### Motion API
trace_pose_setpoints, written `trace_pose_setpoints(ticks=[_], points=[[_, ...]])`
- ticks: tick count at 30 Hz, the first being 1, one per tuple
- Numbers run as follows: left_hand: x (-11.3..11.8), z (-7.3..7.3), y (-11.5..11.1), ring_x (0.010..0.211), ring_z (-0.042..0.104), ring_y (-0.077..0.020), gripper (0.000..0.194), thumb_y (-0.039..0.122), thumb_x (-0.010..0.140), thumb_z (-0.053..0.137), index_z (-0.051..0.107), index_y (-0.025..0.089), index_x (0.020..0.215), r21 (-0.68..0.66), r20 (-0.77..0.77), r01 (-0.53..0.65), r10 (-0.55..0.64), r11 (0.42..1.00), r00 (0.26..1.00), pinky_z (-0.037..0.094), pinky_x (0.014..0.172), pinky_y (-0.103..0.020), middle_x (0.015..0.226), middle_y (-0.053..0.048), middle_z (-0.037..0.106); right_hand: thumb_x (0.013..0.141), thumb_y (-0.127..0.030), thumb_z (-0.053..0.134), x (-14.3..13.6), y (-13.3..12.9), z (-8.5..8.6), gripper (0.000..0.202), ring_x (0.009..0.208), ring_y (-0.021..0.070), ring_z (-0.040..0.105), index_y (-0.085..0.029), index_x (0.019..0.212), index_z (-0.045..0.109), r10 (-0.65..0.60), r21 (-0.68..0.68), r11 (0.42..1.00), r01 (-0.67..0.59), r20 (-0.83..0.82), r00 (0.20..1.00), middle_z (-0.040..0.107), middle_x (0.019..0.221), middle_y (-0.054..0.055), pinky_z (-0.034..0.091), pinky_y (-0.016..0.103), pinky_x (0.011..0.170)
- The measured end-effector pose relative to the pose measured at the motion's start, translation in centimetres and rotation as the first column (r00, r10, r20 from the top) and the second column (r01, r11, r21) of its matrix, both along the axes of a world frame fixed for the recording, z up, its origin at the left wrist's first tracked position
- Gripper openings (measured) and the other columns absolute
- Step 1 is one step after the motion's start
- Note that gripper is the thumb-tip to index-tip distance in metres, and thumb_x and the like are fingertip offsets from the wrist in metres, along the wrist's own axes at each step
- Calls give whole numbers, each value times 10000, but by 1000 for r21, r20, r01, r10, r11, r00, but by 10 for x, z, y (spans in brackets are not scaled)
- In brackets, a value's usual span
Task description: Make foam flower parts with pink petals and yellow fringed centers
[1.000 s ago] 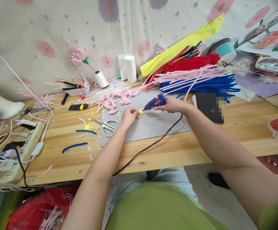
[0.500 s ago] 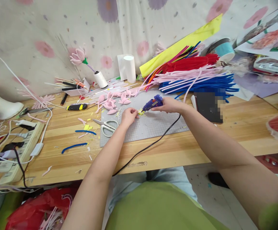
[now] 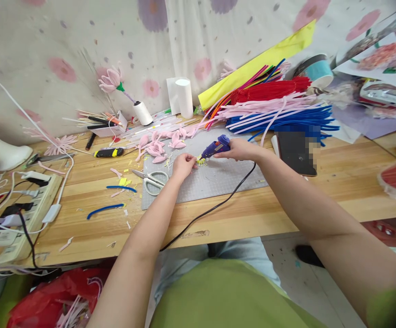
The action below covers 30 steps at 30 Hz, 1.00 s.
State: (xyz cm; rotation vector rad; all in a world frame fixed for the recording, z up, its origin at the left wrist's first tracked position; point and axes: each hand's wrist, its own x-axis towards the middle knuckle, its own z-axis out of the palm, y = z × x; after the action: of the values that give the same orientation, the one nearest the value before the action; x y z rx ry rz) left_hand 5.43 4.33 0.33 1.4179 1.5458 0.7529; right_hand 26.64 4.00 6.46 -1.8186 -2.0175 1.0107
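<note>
My right hand [image 3: 237, 150] is closed round a purple-blue glue gun [image 3: 217, 146], its nozzle pointing left and down over the grey cutting mat [image 3: 218, 179]. The nozzle tip is at a small yellow fringed piece [image 3: 201, 161]. My left hand [image 3: 185, 165] pinches the left end of that piece with thumb and fingers. Pink fuzzy petals [image 3: 156, 148] lie on the mat beyond my left hand. Scissors [image 3: 153, 183] with pale handles rest at the mat's left edge, blades slightly apart. A black cord [image 3: 215, 207] runs from the gun towards the table's front edge.
Bundles of blue [image 3: 283, 122], pink and red stems [image 3: 269, 91] lie behind the mat. A black phone-like slab [image 3: 293, 152] sits right. A power strip [image 3: 36, 218] with cables stands at the left. A pink flower [image 3: 111, 81] rises from a white spool [image 3: 143, 114].
The glue gun and my right hand have shifted very slightly left. My left hand keeps its pinch on the yellow piece.
</note>
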Motion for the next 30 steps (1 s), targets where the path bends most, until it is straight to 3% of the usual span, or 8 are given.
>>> trace_pose_setpoints(ticks=[11,17,30], points=[[1,2,-2,589,636,-112,96,230,796,556,574,139,774,-2,-10,2,-2,1000,1000,397,424,-153,717,-41,668,672,-612,650,6,-6,6,479,456,90,478,-152,805,627,22,-29,999,-19,85,996,574,604,25,366,223,417],[1,4,-2,591,637,-111,101,237,801,558,585,141,785,-1,-34,4,-4,1000,999,415,444,-160,696,-33,671,718,-598,616,-3,-6,9,484,474,103,493,-142,879,634,56,-34,998,-53,109,992,570,613,30,385,229,431],[1,2,-1,608,650,-116,116,228,809,544,596,125,824,-10,-17,11,-11,1000,1000,412,435,-157,770,-62,694,727,-584,617,4,-10,8,464,465,90,477,-141,863,630,27,-32,999,-24,97,995,579,618,31,380,223,431]])
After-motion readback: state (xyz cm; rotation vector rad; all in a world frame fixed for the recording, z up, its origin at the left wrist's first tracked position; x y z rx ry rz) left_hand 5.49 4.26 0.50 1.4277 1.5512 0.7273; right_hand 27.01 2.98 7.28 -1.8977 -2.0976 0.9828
